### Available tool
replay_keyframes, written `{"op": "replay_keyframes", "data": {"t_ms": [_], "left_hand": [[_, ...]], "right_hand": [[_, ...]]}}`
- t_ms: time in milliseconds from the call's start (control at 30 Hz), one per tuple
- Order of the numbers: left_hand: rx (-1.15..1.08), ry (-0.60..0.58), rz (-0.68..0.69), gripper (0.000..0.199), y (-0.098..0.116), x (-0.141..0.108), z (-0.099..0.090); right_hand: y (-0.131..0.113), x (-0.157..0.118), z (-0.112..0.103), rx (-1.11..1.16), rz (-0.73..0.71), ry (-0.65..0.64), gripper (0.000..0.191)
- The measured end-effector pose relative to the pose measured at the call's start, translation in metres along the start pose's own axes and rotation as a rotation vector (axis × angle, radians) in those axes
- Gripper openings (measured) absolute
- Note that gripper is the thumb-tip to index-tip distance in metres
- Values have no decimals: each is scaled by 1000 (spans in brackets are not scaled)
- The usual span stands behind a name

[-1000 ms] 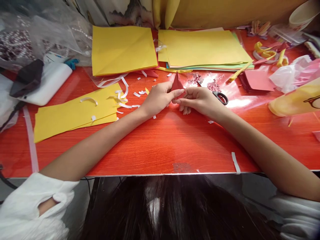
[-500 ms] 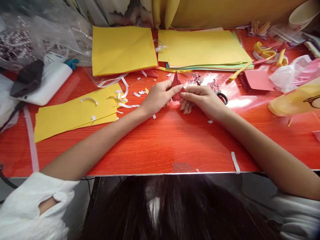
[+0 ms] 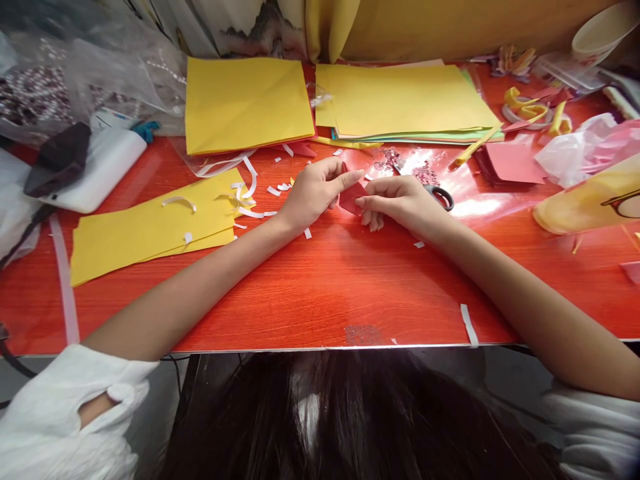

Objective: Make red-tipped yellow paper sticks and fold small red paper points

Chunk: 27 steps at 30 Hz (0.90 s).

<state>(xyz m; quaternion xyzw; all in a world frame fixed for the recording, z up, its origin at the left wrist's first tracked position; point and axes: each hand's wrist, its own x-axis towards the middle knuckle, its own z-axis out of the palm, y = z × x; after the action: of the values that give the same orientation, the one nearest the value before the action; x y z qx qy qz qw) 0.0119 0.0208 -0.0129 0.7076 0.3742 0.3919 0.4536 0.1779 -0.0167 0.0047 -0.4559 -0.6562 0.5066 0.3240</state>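
A small folded piece of red paper (image 3: pixel 353 196) is held up between both hands, over the middle of the red table (image 3: pixel 310 293). My left hand (image 3: pixel 315 193) pinches its upper left side, thumb on top. My right hand (image 3: pixel 393 200) grips its right edge between thumb and forefinger, the other fingers curled below. Part of the paper is hidden behind the fingers. Just beyond my right hand lie scissors with black handles (image 3: pixel 441 197), their blades partly covered. White paper scraps (image 3: pixel 273 191) are scattered to the left of my left hand.
Yellow sheets (image 3: pixel 247 107) and a second stack of coloured paper (image 3: pixel 400 100) lie at the back. Yellow strips (image 3: pixel 150 223) are at left. Red paper squares (image 3: pixel 515 162), a yellowish cup-like container (image 3: pixel 590 197) and a crumpled plastic bag (image 3: pixel 575 150) stand at right.
The red paper has been turned in my fingers: its upright point has tipped down and left, and a flat face now shows. Both hands stay in nearly the same place.
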Motion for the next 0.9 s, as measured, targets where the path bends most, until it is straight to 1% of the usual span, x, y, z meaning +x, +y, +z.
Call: {"op": "replay_keyframes", "data": {"t_ms": [133, 267, 567, 767, 900], "left_hand": [[-18, -8, -5, 38, -1, 0, 0], [-49, -28, -10, 37, 0, 0, 0], [-61, 3, -21, 34, 0, 1, 0], [-39, -126, -26, 30, -1, 0, 0], [-12, -125, -17, 28, -1, -1, -1]], "right_hand": [[-3, -1, 2, -70, 10, 2, 29], [-3, -1, 1, -82, 26, 0, 32], [0, 1, 1, -53, 64, -14, 18], [6, 2, 0, -62, 26, 11, 18], [5, 2, 1, -85, 1, 6, 19]]}}
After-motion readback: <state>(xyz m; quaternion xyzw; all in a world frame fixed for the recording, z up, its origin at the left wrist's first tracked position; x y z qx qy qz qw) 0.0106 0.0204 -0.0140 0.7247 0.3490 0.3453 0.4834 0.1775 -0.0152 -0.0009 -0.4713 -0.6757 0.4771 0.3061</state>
